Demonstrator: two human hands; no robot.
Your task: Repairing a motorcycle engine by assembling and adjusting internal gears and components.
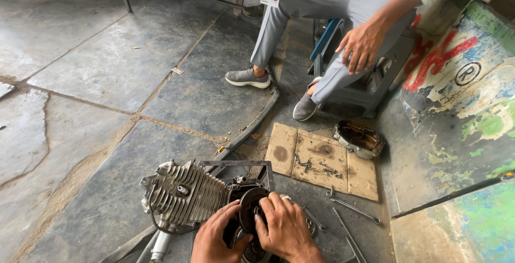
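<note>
Gripping a dark round engine part (251, 209) — both hands (252, 233).

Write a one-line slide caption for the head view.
Both hands, left and right, grip a dark round part on a finned engine on the stone floor.

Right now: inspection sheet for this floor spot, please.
Surface: cracked stone floor, dusty.
Job's things: finned engine on a metal frame; dark round part at its side.
Clutter: cardboard with loose bolts; engine cover; wrenches on the floor.
Grippers: left hand and right hand both on the round part.
Cables: black lead off the engine.
Surroundings: seated person on a stool; painted panel.
</note>
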